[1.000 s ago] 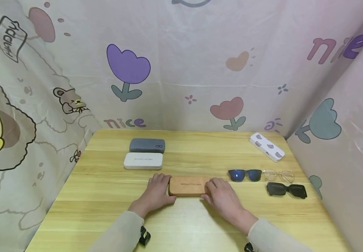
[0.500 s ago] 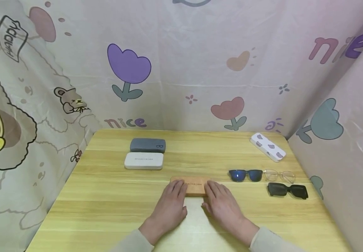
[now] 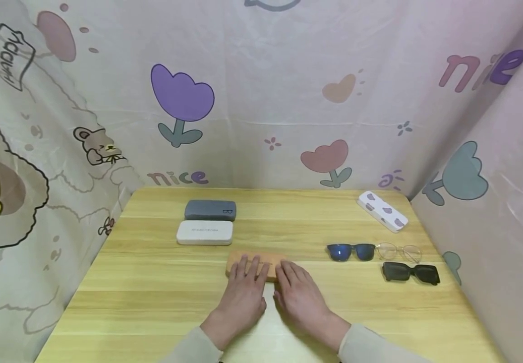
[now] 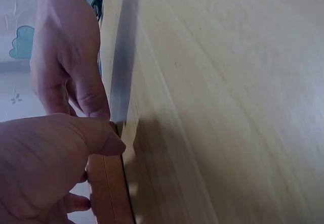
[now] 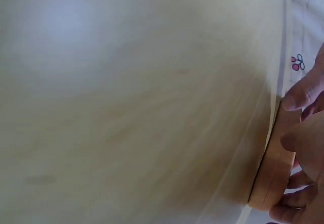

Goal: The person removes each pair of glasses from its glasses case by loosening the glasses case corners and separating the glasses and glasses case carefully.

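Note:
A tan glasses case (image 3: 236,263) lies shut on the wooden table (image 3: 152,282), a little left of centre. Both hands lie over it side by side. My left hand (image 3: 243,290) has its fingers across the lid, and my right hand (image 3: 298,293) covers the case's right end. In the left wrist view my left hand (image 4: 45,168) has its thumb against the front seam of the case (image 4: 109,193), with my right hand (image 4: 71,67) just beyond. In the right wrist view my right hand (image 5: 306,148) wraps the case (image 5: 273,173) with the thumb in front and fingers behind.
A grey case (image 3: 210,210) and a white case (image 3: 204,232) lie behind on the left. At the right are blue-lens sunglasses (image 3: 351,251), clear glasses (image 3: 399,250), black sunglasses (image 3: 410,273) and a white case with purple patches (image 3: 383,211). Printed cloth walls surround the table.
The hands came off the case's two ends and settled over its top, close together. The tan case has slid a little to the left.

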